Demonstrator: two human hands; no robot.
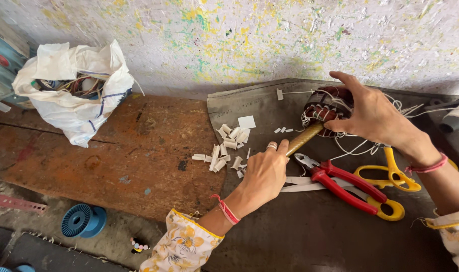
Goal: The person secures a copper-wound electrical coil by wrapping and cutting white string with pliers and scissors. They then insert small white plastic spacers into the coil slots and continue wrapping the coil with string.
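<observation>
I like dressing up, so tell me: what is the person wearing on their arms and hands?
The left hand has a silver ring on one finger and a red thread band at the wrist. Its sleeve is cream with yellow flowers and a yellow edge. The right hand wears a red thread wristband too, above a matching pale cuff.
</observation>
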